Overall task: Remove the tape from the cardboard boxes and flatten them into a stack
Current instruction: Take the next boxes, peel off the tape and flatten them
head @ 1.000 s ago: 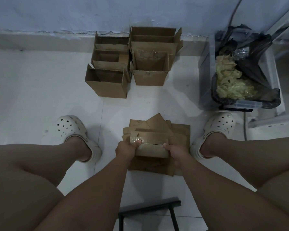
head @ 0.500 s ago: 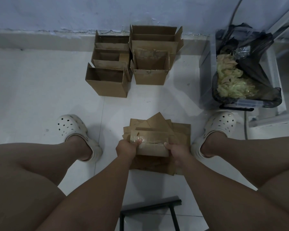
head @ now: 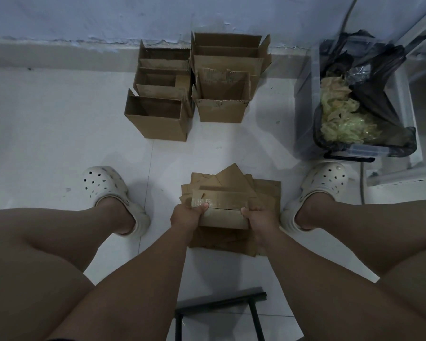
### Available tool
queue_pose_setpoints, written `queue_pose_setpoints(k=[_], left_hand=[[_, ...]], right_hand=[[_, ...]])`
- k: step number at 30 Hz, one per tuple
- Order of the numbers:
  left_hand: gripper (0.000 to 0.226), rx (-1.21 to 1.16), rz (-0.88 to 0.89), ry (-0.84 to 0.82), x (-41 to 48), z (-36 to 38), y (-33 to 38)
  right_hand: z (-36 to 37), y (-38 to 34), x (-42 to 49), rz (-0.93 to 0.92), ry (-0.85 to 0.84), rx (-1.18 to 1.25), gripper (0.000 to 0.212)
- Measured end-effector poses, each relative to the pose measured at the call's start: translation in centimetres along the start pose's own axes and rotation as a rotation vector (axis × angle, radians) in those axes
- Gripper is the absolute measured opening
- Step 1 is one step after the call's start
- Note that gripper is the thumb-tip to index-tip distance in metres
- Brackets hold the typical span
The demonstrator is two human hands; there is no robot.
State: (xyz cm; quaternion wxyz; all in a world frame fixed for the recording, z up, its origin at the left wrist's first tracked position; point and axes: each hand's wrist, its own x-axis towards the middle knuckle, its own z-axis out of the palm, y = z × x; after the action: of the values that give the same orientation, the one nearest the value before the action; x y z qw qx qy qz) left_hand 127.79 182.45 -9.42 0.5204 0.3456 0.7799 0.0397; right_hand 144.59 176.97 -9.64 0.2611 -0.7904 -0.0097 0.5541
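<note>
Cardboard box sits between our hands, over the flattened stack: left hand pinches the end bearing tape, right hand grips the opposite end. Light, stiff stuff; we'd peel from that tape's edge.

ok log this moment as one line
step: tape removal | left hand: grips taped box, thumb on tape | right hand: grips taped box | below: flat stack | open boxes by wall

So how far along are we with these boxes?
Done: a stack of flattened cardboard lies between the feet, and peeled tape sits in the lined bin. In hand: the left hand and right hand grip a taped box over the stack, left thumb on its tape strip. Left: several upright boxes by the wall.
</note>
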Motion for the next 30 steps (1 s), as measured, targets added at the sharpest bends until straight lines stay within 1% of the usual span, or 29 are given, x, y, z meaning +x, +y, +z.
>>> queue_pose_setpoints(k=[2, 3, 6, 9, 13, 16, 20, 23, 30], left_hand=[[0.052, -0.017, 0.007, -0.001, 0.0, 0.0, -0.1], [0.053, -0.022, 0.011, -0.004, 0.0, 0.0, -0.2], [0.056, -0.013, 0.015, -0.010, 0.1, 0.1, -0.2], [0.055, -0.021, 0.015, -0.006, 0.2, 0.1, -0.2], [0.055, -0.023, 0.011, 0.008, 0.1, 0.1, -0.2], [0.057, -0.012, 0.002, 0.008, 0.2, 0.2, -0.2], [0.056, -0.016, 0.008, 0.012, 0.4, 0.2, -0.3], [0.056, -0.025, 0.002, 0.007, 0.4, 0.2, -0.3], [0.060, -0.028, 0.006, 0.014, 0.3, 0.2, 0.0]], right_hand=[[0.0, -0.3, -0.1, 0.023, -0.024, 0.012, 0.036], [-0.1, -0.5, -0.1, 0.032, -0.034, 0.018, 0.038], [-0.2, -0.4, -0.1, 0.042, -0.027, 0.060, 0.037], [0.0, 0.2, -0.2, 0.045, 0.018, 0.121, 0.037], [0.5, 0.5, -0.2, 0.024, 0.084, 0.124, 0.036], [0.6, 0.8, 0.1, 0.017, 0.087, 0.171, 0.035], [0.2, 0.7, 0.3, 0.051, 0.012, 0.197, 0.029], [-0.4, 0.6, 0.4, 0.081, -0.063, 0.211, 0.011], [-0.6, 0.1, -0.1, 0.126, -0.099, 0.236, 0.011]])
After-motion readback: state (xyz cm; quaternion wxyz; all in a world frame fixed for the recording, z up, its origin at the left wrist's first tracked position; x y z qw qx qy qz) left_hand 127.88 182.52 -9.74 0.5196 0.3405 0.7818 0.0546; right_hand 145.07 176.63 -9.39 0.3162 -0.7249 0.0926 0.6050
